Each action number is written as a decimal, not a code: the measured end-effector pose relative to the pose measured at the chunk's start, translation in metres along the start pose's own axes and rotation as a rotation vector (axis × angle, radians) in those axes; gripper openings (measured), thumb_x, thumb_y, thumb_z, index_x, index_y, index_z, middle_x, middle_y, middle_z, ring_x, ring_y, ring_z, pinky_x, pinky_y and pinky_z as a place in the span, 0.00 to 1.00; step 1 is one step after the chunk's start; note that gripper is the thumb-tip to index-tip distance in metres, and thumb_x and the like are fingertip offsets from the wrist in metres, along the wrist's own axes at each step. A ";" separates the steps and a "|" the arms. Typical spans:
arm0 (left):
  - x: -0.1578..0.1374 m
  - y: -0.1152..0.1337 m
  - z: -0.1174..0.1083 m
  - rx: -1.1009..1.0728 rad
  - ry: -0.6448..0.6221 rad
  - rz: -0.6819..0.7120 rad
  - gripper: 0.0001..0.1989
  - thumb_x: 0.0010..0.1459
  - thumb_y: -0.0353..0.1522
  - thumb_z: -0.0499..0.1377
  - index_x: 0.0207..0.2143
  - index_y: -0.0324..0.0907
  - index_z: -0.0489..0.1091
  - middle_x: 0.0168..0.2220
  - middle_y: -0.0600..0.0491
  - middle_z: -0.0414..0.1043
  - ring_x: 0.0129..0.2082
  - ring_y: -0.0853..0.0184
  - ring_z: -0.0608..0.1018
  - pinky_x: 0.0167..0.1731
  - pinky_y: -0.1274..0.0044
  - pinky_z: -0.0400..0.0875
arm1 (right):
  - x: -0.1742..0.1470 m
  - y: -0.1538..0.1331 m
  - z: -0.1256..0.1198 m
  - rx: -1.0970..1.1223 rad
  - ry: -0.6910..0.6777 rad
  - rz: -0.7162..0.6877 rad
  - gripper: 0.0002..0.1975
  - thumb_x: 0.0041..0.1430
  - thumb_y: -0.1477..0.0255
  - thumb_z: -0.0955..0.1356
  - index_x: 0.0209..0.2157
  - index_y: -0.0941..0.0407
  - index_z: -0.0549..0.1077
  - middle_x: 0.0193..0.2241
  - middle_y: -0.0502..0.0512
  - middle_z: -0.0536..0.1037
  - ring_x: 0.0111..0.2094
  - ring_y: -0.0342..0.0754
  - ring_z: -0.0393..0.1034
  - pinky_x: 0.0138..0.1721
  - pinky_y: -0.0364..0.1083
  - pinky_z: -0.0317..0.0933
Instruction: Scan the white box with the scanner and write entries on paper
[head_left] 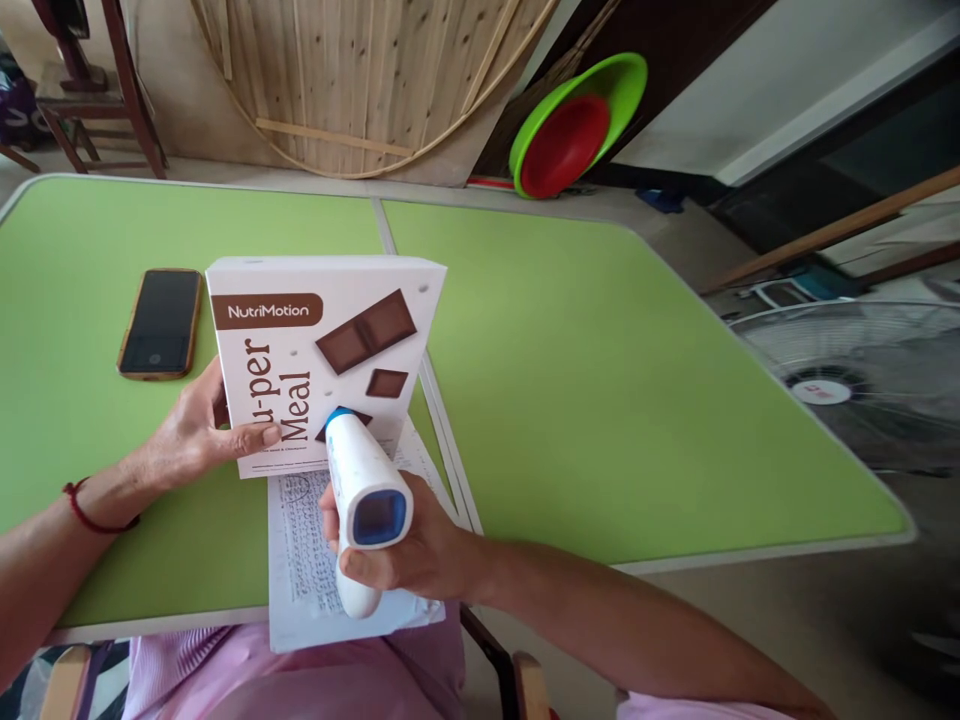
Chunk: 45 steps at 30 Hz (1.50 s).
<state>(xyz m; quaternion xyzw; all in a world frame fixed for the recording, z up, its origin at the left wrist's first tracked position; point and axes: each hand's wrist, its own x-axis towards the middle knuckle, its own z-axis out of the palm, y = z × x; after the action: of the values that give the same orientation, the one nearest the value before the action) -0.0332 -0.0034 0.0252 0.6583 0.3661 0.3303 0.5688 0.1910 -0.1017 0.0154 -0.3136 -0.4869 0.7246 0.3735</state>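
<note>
My left hand [199, 425] grips the lower left edge of a white meal box [360, 295] with brown "NutriMotion" lettering and pictures of chocolate pieces. Its thumb lies across the front face and the other fingers are hidden behind. The box is held upright, front towards me. In my right hand [420, 545] is a white and blue infrared thermometer [364, 470], its fingers wrapped round the handle. The tip points at the lower part of the box; whether it touches cannot be told. Handwritten sheets of paper [304, 560] lie beneath, over the table's near edge.
A smartphone [160, 325] in a brown case lies left of the box on the green table [600, 400]. A fan [825, 380] stands beyond the right edge. Behind the table are a green basin [626, 90], a red basin [566, 145] and a wooden chair [97, 100].
</note>
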 end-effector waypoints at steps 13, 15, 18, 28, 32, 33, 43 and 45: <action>0.000 0.006 0.000 0.039 -0.036 0.034 0.28 0.53 0.41 0.69 0.49 0.35 0.63 0.45 0.44 0.78 0.36 0.62 0.81 0.30 0.79 0.79 | 0.000 -0.002 0.000 -0.057 0.003 0.016 0.10 0.47 0.74 0.73 0.24 0.58 0.67 0.22 0.50 0.68 0.24 0.40 0.63 0.27 0.42 0.63; 0.001 0.005 -0.001 0.038 -0.040 0.044 0.28 0.53 0.41 0.69 0.49 0.35 0.63 0.45 0.44 0.77 0.37 0.62 0.81 0.30 0.79 0.79 | 0.001 -0.003 0.000 -0.055 0.005 0.015 0.10 0.46 0.75 0.73 0.24 0.58 0.67 0.22 0.50 0.68 0.24 0.40 0.64 0.27 0.41 0.63; 0.001 0.004 -0.001 0.043 -0.039 0.054 0.28 0.53 0.41 0.69 0.49 0.35 0.63 0.44 0.44 0.78 0.37 0.62 0.81 0.30 0.79 0.80 | 0.000 -0.002 0.000 -0.033 0.025 0.039 0.10 0.44 0.75 0.73 0.24 0.58 0.67 0.22 0.49 0.68 0.24 0.40 0.63 0.26 0.41 0.63; 0.001 -0.002 -0.010 0.194 -0.048 0.066 0.32 0.52 0.43 0.69 0.54 0.38 0.63 0.46 0.45 0.77 0.42 0.58 0.81 0.33 0.76 0.80 | -0.001 -0.010 0.002 -0.192 0.088 0.075 0.13 0.42 0.70 0.75 0.22 0.58 0.67 0.20 0.49 0.68 0.22 0.40 0.61 0.22 0.41 0.59; 0.004 -0.004 -0.015 0.325 -0.030 0.103 0.33 0.51 0.44 0.69 0.54 0.38 0.64 0.45 0.46 0.77 0.43 0.56 0.81 0.31 0.76 0.80 | 0.001 -0.015 0.005 -0.242 0.105 0.102 0.14 0.42 0.68 0.75 0.23 0.57 0.66 0.19 0.49 0.67 0.22 0.40 0.60 0.22 0.41 0.58; 0.004 -0.004 -0.015 0.310 -0.029 0.112 0.32 0.51 0.44 0.69 0.53 0.39 0.65 0.45 0.46 0.77 0.42 0.56 0.81 0.31 0.76 0.80 | 0.001 -0.015 0.005 -0.241 0.099 0.088 0.14 0.43 0.68 0.75 0.23 0.57 0.66 0.20 0.49 0.67 0.22 0.40 0.61 0.22 0.42 0.59; 0.005 -0.003 -0.006 0.068 0.170 0.161 0.27 0.49 0.41 0.71 0.47 0.38 0.66 0.48 0.43 0.76 0.44 0.54 0.80 0.39 0.68 0.80 | -0.018 -0.042 -0.039 -0.683 0.389 -0.285 0.11 0.49 0.65 0.73 0.28 0.55 0.70 0.23 0.51 0.72 0.23 0.43 0.65 0.23 0.44 0.61; 0.008 -0.007 -0.009 0.128 0.254 0.196 0.29 0.49 0.41 0.71 0.48 0.37 0.66 0.51 0.42 0.73 0.50 0.52 0.77 0.47 0.64 0.78 | -0.015 -0.053 -0.052 -0.931 0.574 -0.183 0.11 0.49 0.65 0.73 0.27 0.56 0.70 0.22 0.51 0.71 0.22 0.43 0.63 0.23 0.44 0.56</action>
<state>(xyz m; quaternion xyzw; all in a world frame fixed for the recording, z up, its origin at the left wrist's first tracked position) -0.0368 0.0087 0.0200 0.6787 0.3896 0.4406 0.4398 0.2542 -0.0771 0.0493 -0.5868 -0.6597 0.2830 0.3745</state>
